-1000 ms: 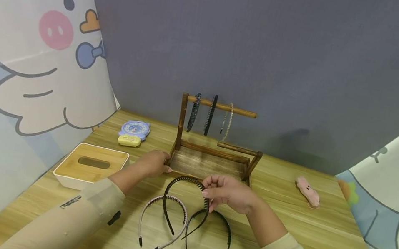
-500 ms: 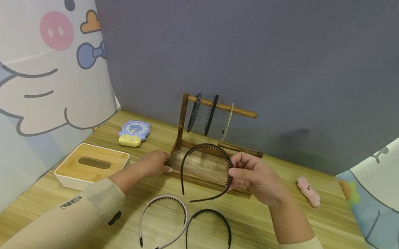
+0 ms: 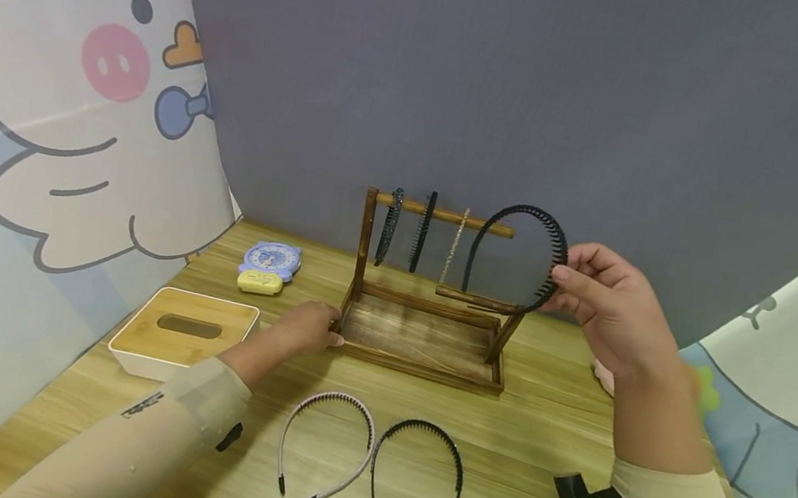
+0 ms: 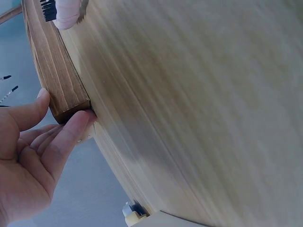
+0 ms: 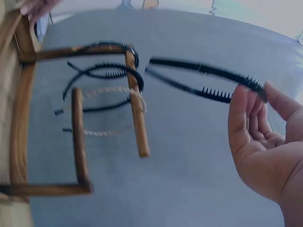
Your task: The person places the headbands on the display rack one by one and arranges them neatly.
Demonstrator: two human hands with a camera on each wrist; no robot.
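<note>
My right hand (image 3: 614, 307) pinches a black toothed headband (image 3: 526, 209) between thumb and fingers, raised at the right end of the wooden headband rack (image 3: 422, 362). In the head view its loop overlaps the tip of the upper bar (image 3: 487, 225). On that bar hang a dark glittery headband (image 3: 390, 227), a black toothed one (image 3: 421, 233) and a thin beaded one (image 3: 455, 245). My left hand (image 3: 307, 326) grips the left corner of the rack's base, thumb (image 4: 35, 111) on one side and fingers on the other. A pale pink headband (image 3: 337, 395) and another black headband (image 3: 456, 453) lie in front.
A white box with a wooden lid (image 3: 169, 328) stands left. Behind it lie a blue dial-faced object (image 3: 271, 258) and a small yellow item (image 3: 260, 283). A pink object (image 3: 603, 377) is partly hidden behind my right wrist. A grey backdrop (image 3: 422, 75) rises behind the rack.
My right hand has lifted the black headband from above the table headbands up and right, past the tray, to the upper bar's end. My left hand has stayed at the rack.
</note>
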